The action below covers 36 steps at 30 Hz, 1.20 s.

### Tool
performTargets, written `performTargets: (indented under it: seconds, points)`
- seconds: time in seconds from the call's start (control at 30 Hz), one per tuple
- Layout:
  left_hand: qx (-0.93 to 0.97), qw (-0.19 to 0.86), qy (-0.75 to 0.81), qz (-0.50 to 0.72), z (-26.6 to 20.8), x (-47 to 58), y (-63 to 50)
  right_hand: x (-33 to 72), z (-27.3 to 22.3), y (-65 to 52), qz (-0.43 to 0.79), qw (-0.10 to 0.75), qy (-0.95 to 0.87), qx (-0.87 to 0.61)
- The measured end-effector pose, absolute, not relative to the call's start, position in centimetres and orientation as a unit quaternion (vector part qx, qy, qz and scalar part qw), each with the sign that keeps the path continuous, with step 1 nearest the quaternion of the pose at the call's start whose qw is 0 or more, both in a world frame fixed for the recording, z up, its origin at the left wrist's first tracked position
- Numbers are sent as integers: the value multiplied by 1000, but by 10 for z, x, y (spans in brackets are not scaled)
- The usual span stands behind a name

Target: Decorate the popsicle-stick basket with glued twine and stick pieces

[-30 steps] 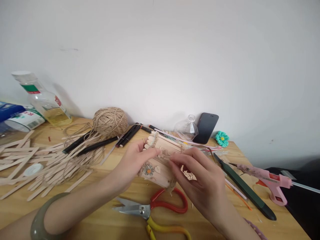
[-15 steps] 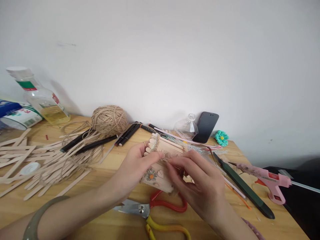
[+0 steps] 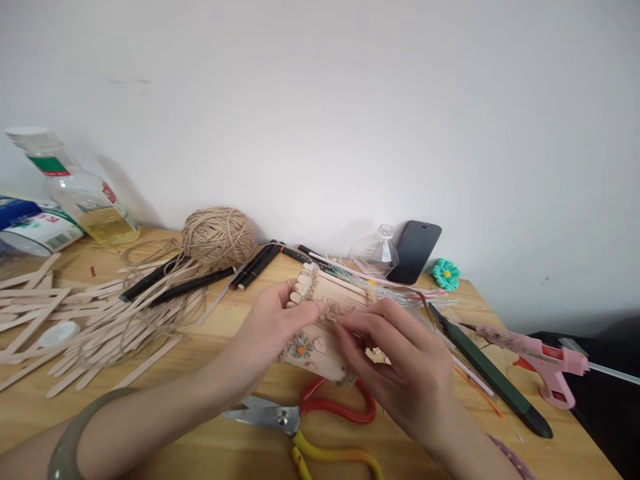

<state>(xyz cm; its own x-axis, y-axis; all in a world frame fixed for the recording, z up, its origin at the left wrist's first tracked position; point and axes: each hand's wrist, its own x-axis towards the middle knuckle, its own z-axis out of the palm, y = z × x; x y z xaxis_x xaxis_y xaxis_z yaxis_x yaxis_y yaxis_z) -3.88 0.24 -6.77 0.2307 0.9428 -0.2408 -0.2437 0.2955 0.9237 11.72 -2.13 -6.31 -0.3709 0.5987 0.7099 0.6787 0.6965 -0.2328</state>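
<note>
Both hands are on a small craft piece built of wooden craft sticks [image 3: 323,365], with a grey flower with an orange centre [image 3: 301,347] and twine on it. My left hand [image 3: 273,319] grips its left side, thumb pressed on the front face. My right hand [image 3: 400,353] is closed in a pinch at the middle of the face, thumb and index finger together on a small pale piece whose kind I cannot make out. Below the craft piece, scissors [image 3: 285,419] with a red and a yellow handle lie on the table.
Loose craft sticks [image 3: 125,333], black markers [image 3: 193,287] and a twine ball [image 3: 219,237] are at left, by a glass bottle [image 3: 95,207]. At right are a phone [image 3: 416,252], a green-handled cutter [image 3: 493,373] and a pink glue gun [image 3: 537,357].
The view has shifted slightly. Both hands stay on the craft piece in nearly the same pose, with the right fingertips still pinched at its middle.
</note>
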Motion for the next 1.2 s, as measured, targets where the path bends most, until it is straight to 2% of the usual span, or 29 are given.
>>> performTargets:
  seconds: [0.43, 0.63, 0.87, 1.2]
  points:
    - [398, 688, 400, 455, -69, -42, 2, 115, -66, -20, -66, 404, -822, -397]
    - [323, 744, 371, 451, -68, -41, 1, 114, -66, -21, -74, 405, -820, -397]
    - [282, 804, 261, 453, -63, -40, 0, 115, -66, -21, -85, 408, -818, -396]
    - [317, 783, 272, 461, -67, -39, 0, 115, -72, -18, -107, 418, -816, -385]
